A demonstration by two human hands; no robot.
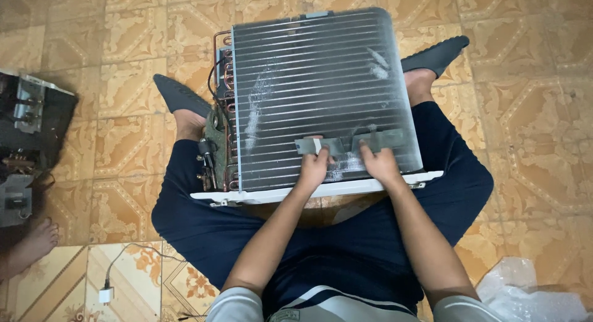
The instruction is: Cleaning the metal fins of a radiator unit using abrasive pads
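On the patterned tile floor (pixel 531 112), between our spread legs, stands the grey finned metal coil of an air-conditioner unit (pixel 309 81), leaning on its white base tray (pixel 278 195), with copper pipes (pixel 225 112) at its left edge. Across the lower part of the fins lies a strip of grey tape (pixel 346 144) — this is the thing we work on now.

Our left hand (pixel 314 167) rests on the left end of the strip, its fingers bent and closed lightly down upon it; whether they pinch the end or only press it, we cannot tell. Our right hand (pixel 380 163) lies flat beside it, fingers spread a little and pressing on the strip, holding nothing else.

We judge that we are in the step of laying the tape onto the fins. The next move calls for an even, gentle rubbing along the strip — the thin fins look easy to bend, and some are already flattened.

Near the left edge we see a bare foot (pixel 34 245) of another person, a dark machine part (pixel 28 121), and a white charger with cable (pixel 106 294).
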